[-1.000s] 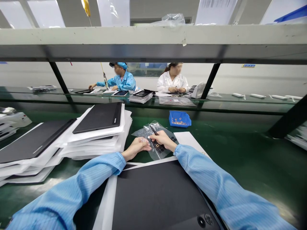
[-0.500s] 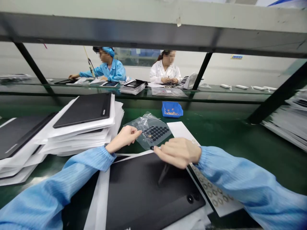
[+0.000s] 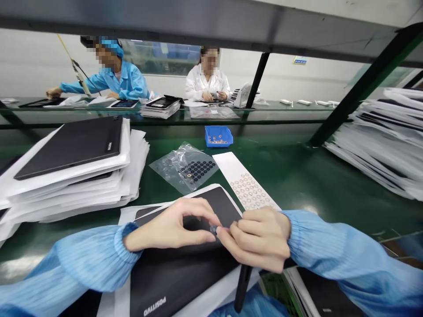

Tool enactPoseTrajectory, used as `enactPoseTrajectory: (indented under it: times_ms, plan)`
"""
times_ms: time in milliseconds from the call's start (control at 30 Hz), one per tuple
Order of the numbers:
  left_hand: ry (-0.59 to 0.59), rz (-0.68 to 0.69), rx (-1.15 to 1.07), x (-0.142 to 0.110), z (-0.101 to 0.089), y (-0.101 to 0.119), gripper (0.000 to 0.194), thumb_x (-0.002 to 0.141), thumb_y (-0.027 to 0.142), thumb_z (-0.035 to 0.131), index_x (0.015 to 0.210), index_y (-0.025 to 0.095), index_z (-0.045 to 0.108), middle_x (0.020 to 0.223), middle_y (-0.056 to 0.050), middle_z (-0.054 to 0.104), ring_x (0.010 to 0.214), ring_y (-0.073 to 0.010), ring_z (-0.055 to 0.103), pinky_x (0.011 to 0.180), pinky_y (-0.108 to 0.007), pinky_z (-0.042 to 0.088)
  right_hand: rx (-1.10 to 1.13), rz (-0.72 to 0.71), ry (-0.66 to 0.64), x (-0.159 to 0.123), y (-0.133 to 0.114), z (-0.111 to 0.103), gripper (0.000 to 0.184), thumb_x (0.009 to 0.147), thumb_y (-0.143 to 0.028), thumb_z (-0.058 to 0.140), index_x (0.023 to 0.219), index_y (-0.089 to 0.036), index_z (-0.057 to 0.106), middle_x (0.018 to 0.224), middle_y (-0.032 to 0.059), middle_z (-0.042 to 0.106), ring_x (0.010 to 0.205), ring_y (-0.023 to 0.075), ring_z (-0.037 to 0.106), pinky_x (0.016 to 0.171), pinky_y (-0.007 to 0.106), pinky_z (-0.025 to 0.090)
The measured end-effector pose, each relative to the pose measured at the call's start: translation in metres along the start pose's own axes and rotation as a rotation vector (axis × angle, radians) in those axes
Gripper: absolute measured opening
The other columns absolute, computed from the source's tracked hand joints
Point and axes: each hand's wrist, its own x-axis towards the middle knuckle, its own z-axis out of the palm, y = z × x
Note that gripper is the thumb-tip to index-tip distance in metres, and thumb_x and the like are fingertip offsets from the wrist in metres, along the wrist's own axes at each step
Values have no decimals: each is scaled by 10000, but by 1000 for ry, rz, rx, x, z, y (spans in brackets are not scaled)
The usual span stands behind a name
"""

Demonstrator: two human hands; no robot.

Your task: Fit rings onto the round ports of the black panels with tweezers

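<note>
Both hands meet above a black tablet (image 3: 185,273), which lies on white sheets at the near side of the green table (image 3: 291,176). A small dark piece (image 3: 213,229) is at the fingertips, raised over the tablet. The left hand (image 3: 168,226) has thumb and forefinger curved toward each other around the piece; firm contact cannot be confirmed. The right hand (image 3: 259,237) is closed, fingers curled, gripping a black tool (image 3: 243,288) that points downward, with its fingertips at the piece. Lettering on the tablet reads POSITIVO. Beyond it lies a clear plastic bag (image 3: 168,165) with rows of black rings (image 3: 205,167). Beside the bag is a white sheet (image 3: 228,167) bearing ring-shaped pieces (image 3: 253,189). A blue tray (image 3: 220,144) containing small parts stands farther back
</note>
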Motion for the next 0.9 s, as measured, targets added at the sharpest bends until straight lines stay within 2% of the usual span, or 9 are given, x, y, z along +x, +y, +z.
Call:
enactPoseTrajectory:
  times_ms: [133,200,267,400,433,500,633,767,900]
  plan:
    - [53,64,87,0,4,1,106,832,222,663,904,175,726,807,-45,680,739,-153,618,721,-260,505,33,40,-14,-5,-2,1,118,805,-67,630,725,-103,711,563,3,573,437,66,479,333,203,345]
    - [104,131,170,0,5,0,123,860,225,633,930,171,720,820,-60,681,751,-160,617,721,-272,509,122,170,-18,-8,-8,1,162,864,-78,557,789,-87,700,569,13,608,430,75,492,345,213,359]
    - [151,219,256,0,6,-2,139,887,220,605,962,161,706,827,-70,676,757,-159,612,713,-271,510,258,477,9,-7,-17,0,180,901,-112,519,830,-105,685,604,20,651,457,81,528,396,205,405]
    - [204,360,456,0,7,-6,167,933,228,545,1006,151,673,807,-70,663,741,-150,605,699,-280,499,633,1339,41,2,-34,-3,127,832,-194,611,728,-157,675,559,-13,622,437,71,502,406,181,383]
    - [217,378,505,0,8,-6,171,943,231,528,1015,157,665,806,-66,661,734,-148,606,695,-284,495,760,1505,31,5,-36,-3,134,810,-219,622,705,-155,677,532,-19,601,424,71,485,395,182,365]
    - [234,402,582,-1,11,-8,175,959,230,498,1026,169,647,805,-57,659,721,-143,607,686,-288,488,997,1735,14,8,-38,-1,153,766,-276,645,693,-146,680,512,-17,585,442,80,494,416,188,376]
    - [238,441,685,-1,15,-11,157,966,203,472,1009,166,619,799,-49,656,705,-138,603,670,-291,475,1217,1898,82,7,-38,6,211,694,-345,702,712,-138,668,501,-26,564,455,81,488,452,202,400]
    - [225,460,751,-2,17,-13,129,954,170,484,1025,166,592,811,-48,655,713,-144,591,656,-290,463,1271,1938,118,7,-39,9,200,656,-325,725,684,-145,641,514,-25,575,472,82,510,470,202,414]
    - [156,382,775,-4,22,-13,186,948,200,517,1114,128,561,896,-85,641,815,-172,577,728,-311,483,1239,1934,67,-3,-38,-3,116,663,-261,676,656,-154,631,517,-30,581,479,84,525,486,200,430]
